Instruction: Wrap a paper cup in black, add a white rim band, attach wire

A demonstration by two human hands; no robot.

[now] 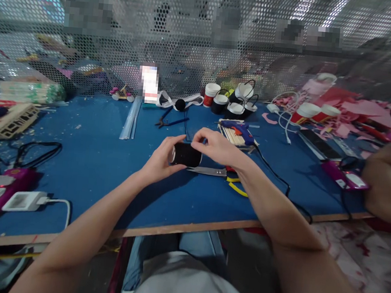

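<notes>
My left hand is wrapped round a paper cup covered in black, which lies on its side just above the blue table. The thumb is below the cup and the fingers are on top. At the cup's upper right edge, my right hand has its thumb and forefinger pinched together. What those fingers hold, if anything, is too small to make out. A thin black cord rises behind the cup. Under my right wrist lie scissors with yellow handles, partly hidden by the hand.
A blue glue gun rests on wooden sticks. Farther back are pliers, clear glue sticks, a lit phone and several black cups with cord handles. Purple power strips flank me. Another person's arm rests at right.
</notes>
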